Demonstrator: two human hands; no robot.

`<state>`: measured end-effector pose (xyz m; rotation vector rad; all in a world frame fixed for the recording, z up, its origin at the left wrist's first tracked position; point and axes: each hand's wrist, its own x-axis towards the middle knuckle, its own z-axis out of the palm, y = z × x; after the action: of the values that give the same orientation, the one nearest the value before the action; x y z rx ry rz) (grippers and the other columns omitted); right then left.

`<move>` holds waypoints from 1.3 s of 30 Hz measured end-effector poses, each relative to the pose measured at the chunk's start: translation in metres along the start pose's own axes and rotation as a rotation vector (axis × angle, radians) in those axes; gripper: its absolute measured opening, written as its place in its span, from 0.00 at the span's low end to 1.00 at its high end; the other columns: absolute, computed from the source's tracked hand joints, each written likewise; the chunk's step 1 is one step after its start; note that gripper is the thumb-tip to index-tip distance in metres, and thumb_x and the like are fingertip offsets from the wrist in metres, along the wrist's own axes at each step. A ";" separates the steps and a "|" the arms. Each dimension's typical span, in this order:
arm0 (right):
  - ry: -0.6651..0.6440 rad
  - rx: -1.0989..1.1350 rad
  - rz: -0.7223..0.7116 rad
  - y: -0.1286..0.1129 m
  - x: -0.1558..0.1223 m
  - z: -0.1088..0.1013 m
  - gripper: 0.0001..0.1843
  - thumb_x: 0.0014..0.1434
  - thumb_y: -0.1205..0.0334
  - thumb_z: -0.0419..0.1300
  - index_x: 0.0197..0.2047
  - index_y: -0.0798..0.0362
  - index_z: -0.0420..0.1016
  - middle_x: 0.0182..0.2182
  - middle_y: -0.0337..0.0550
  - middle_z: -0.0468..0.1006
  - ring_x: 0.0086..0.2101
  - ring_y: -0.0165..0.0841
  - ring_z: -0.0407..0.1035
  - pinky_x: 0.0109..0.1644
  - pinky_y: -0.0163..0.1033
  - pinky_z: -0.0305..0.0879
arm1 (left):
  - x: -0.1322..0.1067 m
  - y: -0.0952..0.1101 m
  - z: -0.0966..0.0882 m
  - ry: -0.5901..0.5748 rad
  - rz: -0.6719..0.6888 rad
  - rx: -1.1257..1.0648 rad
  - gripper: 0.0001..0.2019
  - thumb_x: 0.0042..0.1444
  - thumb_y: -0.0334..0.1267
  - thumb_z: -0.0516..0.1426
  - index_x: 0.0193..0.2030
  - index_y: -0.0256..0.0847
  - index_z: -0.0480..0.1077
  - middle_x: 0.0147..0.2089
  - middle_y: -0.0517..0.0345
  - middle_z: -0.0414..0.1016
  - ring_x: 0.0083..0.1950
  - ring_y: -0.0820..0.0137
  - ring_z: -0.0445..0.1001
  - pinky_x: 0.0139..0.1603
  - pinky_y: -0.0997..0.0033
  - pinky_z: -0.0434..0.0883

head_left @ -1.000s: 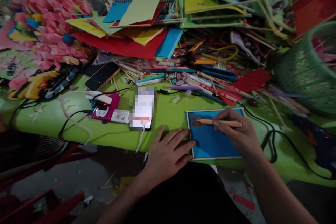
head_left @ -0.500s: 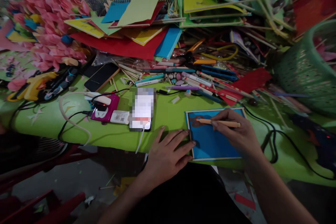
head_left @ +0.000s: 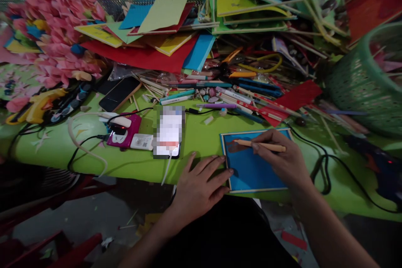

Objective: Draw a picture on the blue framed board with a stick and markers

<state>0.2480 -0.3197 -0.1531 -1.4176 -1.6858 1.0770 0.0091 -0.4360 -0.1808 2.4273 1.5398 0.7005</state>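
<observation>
A blue card [head_left: 251, 173] edged with pale thin sticks lies near the table's front edge. My right hand [head_left: 281, 155] is closed around an orange marker [head_left: 272, 147], its tip on a brown patch [head_left: 236, 146] at the card's upper left. Flat on the table, fingers spread, my left hand [head_left: 201, 184] touches the card's left edge with its fingertips. Left of the card lies a lit phone [head_left: 168, 132] with a blurred screen and a white cable plugged into it.
A purple power strip [head_left: 135, 123] with plugs sits left of the phone. Pens, sticks and stones lie behind, below stacked coloured cards [head_left: 254, 6]. A green basket [head_left: 361, 79], black cable [head_left: 328, 171] and dark glue gun [head_left: 385, 171] are at right; a yellow glue gun [head_left: 40, 104] is at left.
The marker tip has shifted slightly, and the brown patch on the blue card looks more filled in. My left hand stays in place. The whole view has moved a little.
</observation>
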 end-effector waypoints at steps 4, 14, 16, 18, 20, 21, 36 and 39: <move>0.025 0.006 0.016 -0.003 0.000 0.001 0.10 0.59 0.52 0.69 0.33 0.48 0.77 0.26 0.38 0.77 0.27 0.33 0.67 0.30 0.38 0.62 | 0.000 0.000 0.001 0.004 0.004 0.009 0.18 0.72 0.47 0.59 0.66 0.56 0.73 0.70 0.63 0.76 0.67 0.62 0.75 0.78 0.46 0.53; 0.078 -0.012 0.005 -0.004 0.000 -0.001 0.08 0.59 0.54 0.68 0.32 0.48 0.78 0.26 0.39 0.78 0.26 0.34 0.68 0.30 0.39 0.61 | 0.002 0.000 -0.001 0.010 0.005 0.007 0.17 0.73 0.47 0.58 0.66 0.56 0.73 0.71 0.64 0.75 0.68 0.64 0.74 0.79 0.48 0.50; 0.078 -0.015 0.006 -0.003 0.000 -0.003 0.07 0.58 0.55 0.67 0.33 0.49 0.78 0.26 0.39 0.78 0.26 0.34 0.68 0.30 0.39 0.62 | 0.002 0.001 -0.002 0.015 0.007 0.009 0.17 0.73 0.47 0.58 0.65 0.56 0.73 0.70 0.64 0.76 0.67 0.63 0.74 0.79 0.47 0.51; 0.085 -0.009 0.021 -0.003 -0.001 -0.004 0.07 0.57 0.56 0.67 0.33 0.48 0.78 0.26 0.39 0.78 0.26 0.34 0.68 0.30 0.39 0.62 | 0.002 0.001 -0.003 0.026 0.010 0.011 0.16 0.73 0.47 0.57 0.65 0.56 0.74 0.69 0.63 0.77 0.66 0.63 0.75 0.79 0.47 0.51; 0.092 -0.002 0.032 -0.003 -0.001 -0.005 0.07 0.56 0.55 0.67 0.32 0.48 0.78 0.26 0.40 0.78 0.27 0.35 0.68 0.30 0.40 0.62 | 0.002 0.001 -0.003 0.033 0.014 0.012 0.16 0.73 0.47 0.57 0.65 0.55 0.74 0.68 0.62 0.77 0.66 0.63 0.75 0.79 0.48 0.51; 0.093 0.004 0.032 -0.003 -0.001 -0.005 0.07 0.56 0.55 0.67 0.32 0.48 0.78 0.26 0.40 0.78 0.27 0.35 0.68 0.30 0.40 0.62 | 0.002 0.001 -0.003 0.033 0.015 0.011 0.16 0.73 0.46 0.57 0.65 0.55 0.74 0.68 0.62 0.77 0.66 0.63 0.75 0.79 0.47 0.51; 0.129 -0.004 0.026 0.007 -0.005 -0.010 0.06 0.57 0.57 0.68 0.32 0.48 0.78 0.25 0.37 0.77 0.26 0.34 0.68 0.30 0.39 0.62 | 0.002 0.000 -0.001 0.044 0.010 0.014 0.16 0.72 0.47 0.59 0.64 0.55 0.75 0.69 0.63 0.76 0.66 0.63 0.75 0.79 0.48 0.51; 0.129 -0.010 0.026 0.007 -0.006 -0.010 0.06 0.57 0.57 0.68 0.32 0.48 0.78 0.25 0.37 0.78 0.26 0.34 0.69 0.30 0.39 0.62 | 0.002 0.000 -0.001 0.040 0.009 0.028 0.16 0.72 0.47 0.59 0.64 0.56 0.75 0.70 0.64 0.76 0.66 0.63 0.76 0.79 0.48 0.53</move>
<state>0.2613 -0.3229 -0.1551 -1.4866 -1.5874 0.9701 0.0095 -0.4345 -0.1791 2.4562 1.5652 0.7376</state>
